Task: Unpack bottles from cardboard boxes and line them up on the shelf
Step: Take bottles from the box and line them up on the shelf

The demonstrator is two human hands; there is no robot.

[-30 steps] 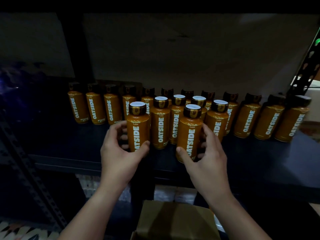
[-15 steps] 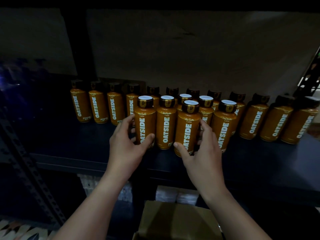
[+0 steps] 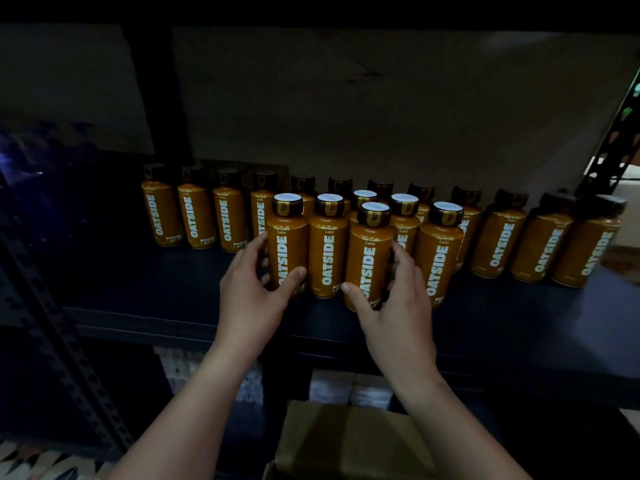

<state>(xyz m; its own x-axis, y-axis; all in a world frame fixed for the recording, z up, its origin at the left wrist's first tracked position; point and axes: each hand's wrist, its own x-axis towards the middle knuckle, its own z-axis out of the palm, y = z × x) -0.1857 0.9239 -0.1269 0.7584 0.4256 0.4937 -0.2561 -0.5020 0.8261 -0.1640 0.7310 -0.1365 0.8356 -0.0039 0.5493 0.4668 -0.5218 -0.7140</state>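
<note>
Orange Oatside bottles with dark caps stand on a dark shelf (image 3: 138,289). A back row (image 3: 195,221) of several runs from left to right. A shorter front group stands in the middle. My left hand (image 3: 252,292) grips the leftmost front bottle (image 3: 287,247) near its base, thumb across the label. My right hand (image 3: 391,299) grips the front middle bottle (image 3: 369,258), which stands slightly ahead of its neighbours. Both bottles are upright on the shelf.
An open cardboard box (image 3: 349,441) sits below the shelf edge between my forearms. A perforated metal upright (image 3: 52,341) slants down at the left, another (image 3: 620,133) at the right. White packs (image 3: 332,386) lie on the level below.
Both hands have pushed their bottles back toward the rows. The left bottle now stands level with the front group, and the right bottle is closer to it.
</note>
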